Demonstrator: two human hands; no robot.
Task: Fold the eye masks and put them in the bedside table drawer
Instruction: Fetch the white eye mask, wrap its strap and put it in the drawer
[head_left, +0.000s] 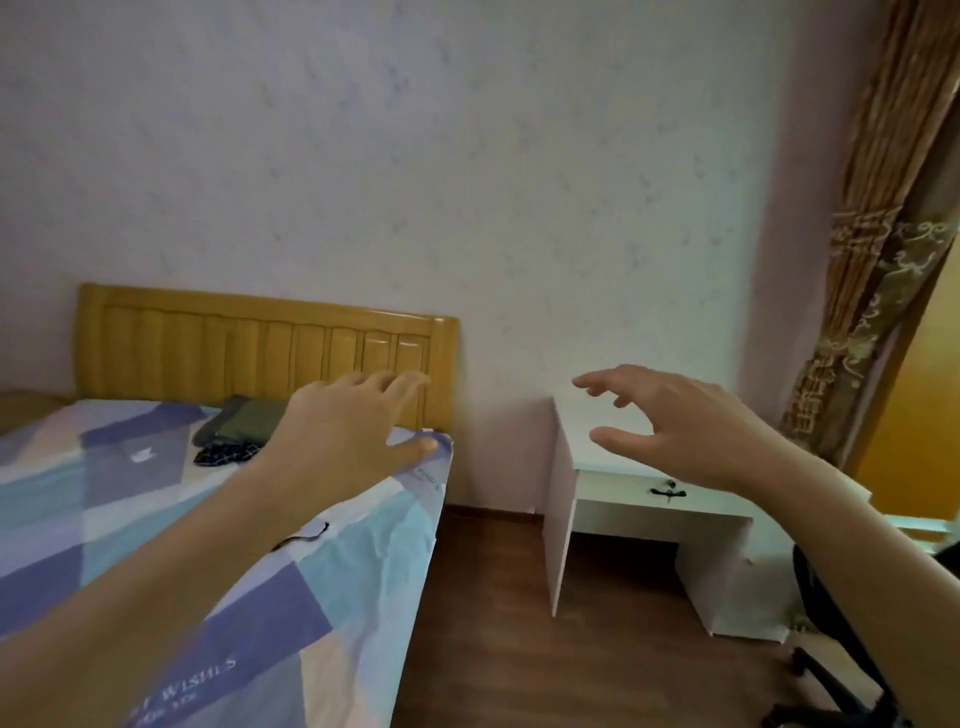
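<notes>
Two eye masks lie on the bed near the headboard: an olive-green one (248, 417) and, just in front of it, a dark blue patterned one (224, 451). My left hand (347, 422) is stretched out above the bed's far right corner, fingers spread and holding nothing, to the right of the masks. My right hand (675, 418) hovers open with spread fingers above the white bedside table (563, 525). The table's drawer (631, 499) is closed, with a small dark handle (666, 488) on its front.
The bed (156, 519) with a blue and purple patchwork sheet fills the left. A wooden headboard (260, 343) stands against the wall. Brown wood floor (493, 623) runs between bed and table. A brown curtain (883, 208) hangs at right, and a black chair (831, 649) stands at lower right.
</notes>
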